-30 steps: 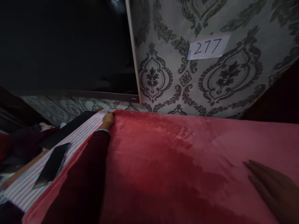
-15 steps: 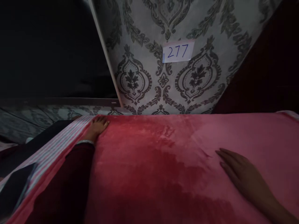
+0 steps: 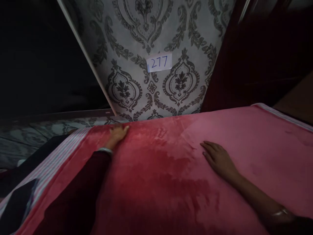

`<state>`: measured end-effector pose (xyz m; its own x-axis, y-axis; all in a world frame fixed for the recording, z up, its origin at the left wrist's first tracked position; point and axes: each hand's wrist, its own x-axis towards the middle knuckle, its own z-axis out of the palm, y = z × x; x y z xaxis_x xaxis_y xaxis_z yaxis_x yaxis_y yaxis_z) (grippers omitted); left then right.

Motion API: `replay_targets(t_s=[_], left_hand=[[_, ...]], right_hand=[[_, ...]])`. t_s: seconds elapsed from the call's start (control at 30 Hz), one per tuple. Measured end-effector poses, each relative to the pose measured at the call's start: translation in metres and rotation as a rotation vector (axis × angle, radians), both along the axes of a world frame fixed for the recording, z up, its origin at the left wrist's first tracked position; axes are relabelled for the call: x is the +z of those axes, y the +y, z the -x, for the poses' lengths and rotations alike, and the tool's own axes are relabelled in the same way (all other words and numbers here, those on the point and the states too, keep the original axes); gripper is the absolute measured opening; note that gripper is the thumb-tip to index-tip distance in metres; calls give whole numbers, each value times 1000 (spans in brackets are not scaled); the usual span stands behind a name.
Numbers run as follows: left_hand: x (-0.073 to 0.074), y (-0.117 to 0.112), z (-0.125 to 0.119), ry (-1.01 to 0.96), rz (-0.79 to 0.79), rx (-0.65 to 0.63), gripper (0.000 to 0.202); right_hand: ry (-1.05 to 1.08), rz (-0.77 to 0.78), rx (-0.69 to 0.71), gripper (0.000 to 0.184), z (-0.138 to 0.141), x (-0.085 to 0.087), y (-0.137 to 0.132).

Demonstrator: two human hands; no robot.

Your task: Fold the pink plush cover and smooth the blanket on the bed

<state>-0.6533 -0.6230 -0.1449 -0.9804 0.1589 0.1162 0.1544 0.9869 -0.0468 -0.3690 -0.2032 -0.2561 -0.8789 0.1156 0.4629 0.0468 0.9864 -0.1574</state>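
A plush blanket (image 3: 156,156), pink with darker red patches where the nap lies differently, is spread over the surface before me. My left hand (image 3: 118,133) rests near its far edge toward the left, palm down, thumb apart and fingers reaching over the edge. My right hand (image 3: 218,160) lies flat on the lighter pink area to the right, fingers stretched out. Neither hand grips anything. Along the left side, a striped cloth (image 3: 61,156) in white, pink and grey shows beneath the blanket's border.
Behind the blanket rises a patterned wall (image 3: 151,101) with a paper label (image 3: 159,62) reading 277. A large dark screen (image 3: 44,58) stands at the left. Dark red furniture (image 3: 244,71) is at the right. A dark flat object (image 3: 18,202) lies at lower left.
My left hand has slid right along the blanket's far edge, off the left border. The view has turned right, showing more of the blanket's right side. My right hand stays flat.
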Motion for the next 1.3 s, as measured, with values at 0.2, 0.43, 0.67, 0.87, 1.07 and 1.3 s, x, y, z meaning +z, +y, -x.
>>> replay_targets(t_s=[0.2, 0.43, 0.67, 0.87, 1.07, 1.3], left_hand=[[-9, 136, -52, -213, -31, -425, 73], [-18, 167, -69, -154, 2, -465, 70], [-39, 155, -62, -151, 16, -382, 71], [-37, 156, -60, -185, -4, -389, 72], [-37, 157, -60, -173, -13, -391, 73], [-40, 156, -58, -155, -19, -374, 74]], right_hand=[[-202, 7, 82, 58, 38, 51, -17], [-392, 17, 112, 65, 131, 85, -76], [-460, -3, 274, 65, 158, 61, -98], [-543, 66, -146, 64, 159, 66, 5], [-342, 81, -258, 63, 161, 78, 22], [-427, -3, 296, 63, 211, 72, -81]])
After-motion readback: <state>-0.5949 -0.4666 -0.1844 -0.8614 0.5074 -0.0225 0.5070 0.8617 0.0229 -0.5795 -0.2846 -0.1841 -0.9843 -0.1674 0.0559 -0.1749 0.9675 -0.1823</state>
